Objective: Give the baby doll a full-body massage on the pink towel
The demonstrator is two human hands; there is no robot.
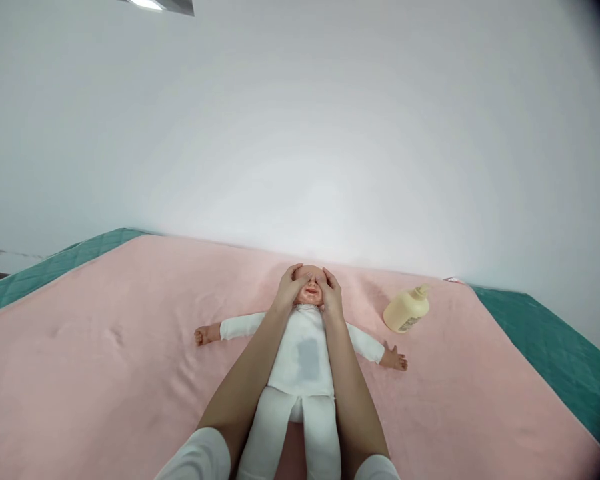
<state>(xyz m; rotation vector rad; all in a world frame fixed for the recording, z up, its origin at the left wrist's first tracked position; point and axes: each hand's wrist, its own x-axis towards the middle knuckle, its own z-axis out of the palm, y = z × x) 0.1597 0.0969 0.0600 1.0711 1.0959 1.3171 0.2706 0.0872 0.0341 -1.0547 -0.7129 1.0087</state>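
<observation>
A baby doll with a white cloth body and a grey patch on its chest lies on its back, arms spread wide and legs toward me. My left hand cups one side of the doll's head, and my right hand cups the other. Both thumbs rest on the upper face near the eyes and nose, with the fingers wrapped around the sides of the head. The doll's mouth and chin show between my hands; its eyes are covered. My forearms run along both sides of its torso.
A pale yellow pump bottle stands to the right, beyond the doll's outstretched arm. Beneath everything is a pink blanket, laid over a green quilted cover that shows at both sides. A white wall rises behind the far edge.
</observation>
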